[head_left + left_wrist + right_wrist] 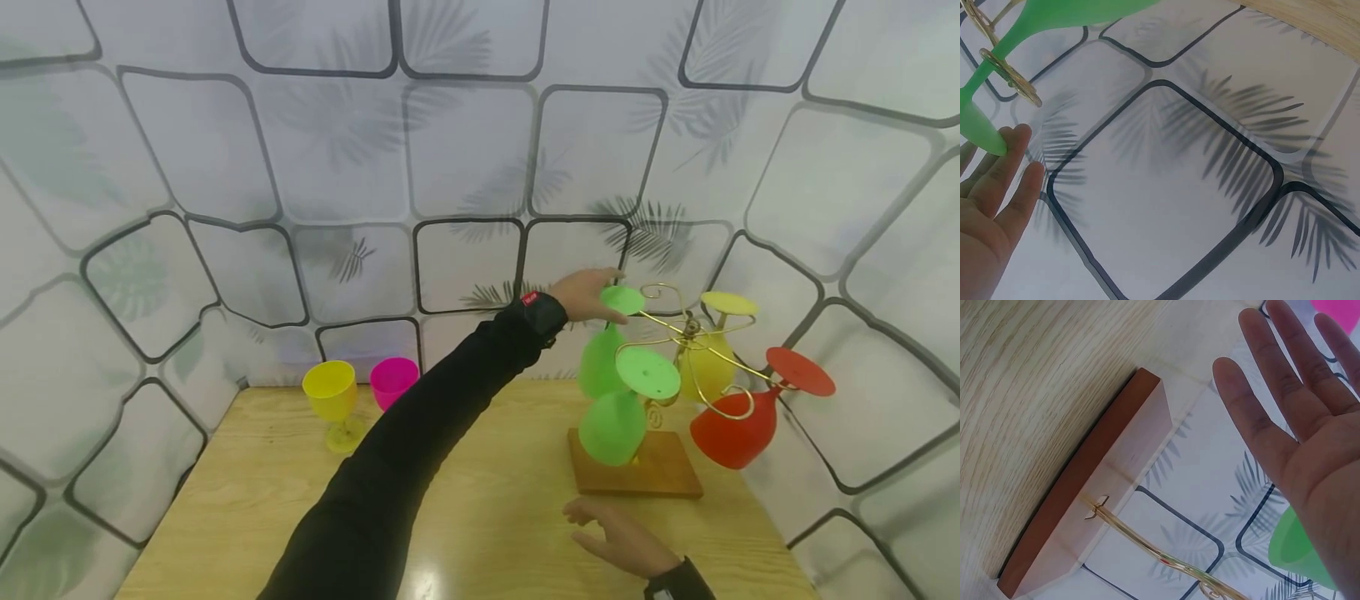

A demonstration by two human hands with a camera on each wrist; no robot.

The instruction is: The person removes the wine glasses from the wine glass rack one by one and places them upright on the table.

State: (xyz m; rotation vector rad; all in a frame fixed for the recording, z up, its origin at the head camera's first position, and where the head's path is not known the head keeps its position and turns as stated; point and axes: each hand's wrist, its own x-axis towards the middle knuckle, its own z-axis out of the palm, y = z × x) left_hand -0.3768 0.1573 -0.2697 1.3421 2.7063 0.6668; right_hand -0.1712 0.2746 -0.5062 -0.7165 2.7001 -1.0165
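My left hand (581, 293) is at the upturned foot of the rear green goblet (597, 364), which hangs bowl-down from a gold wire goblet rack (691, 328). Its fingers lie along the foot's far side and the thumb is on the near side. In the left wrist view the fingers (1015, 187) are fairly straight, right at the rim of the foot. A second green goblet (611, 429) hangs nearer to me. My right hand (626, 537) hovers in front of the rack's wooden base (667, 467); the right wrist view shows its palm bare and fingers spread.
A yellow goblet (708, 367) and a red goblet (738, 429) also hang upside down on the rack's right side. On the table (495, 517), another yellow goblet (331, 392) and a magenta goblet (393, 382) stand upright at the back left. Patterned cloth (472, 150) surrounds the table.
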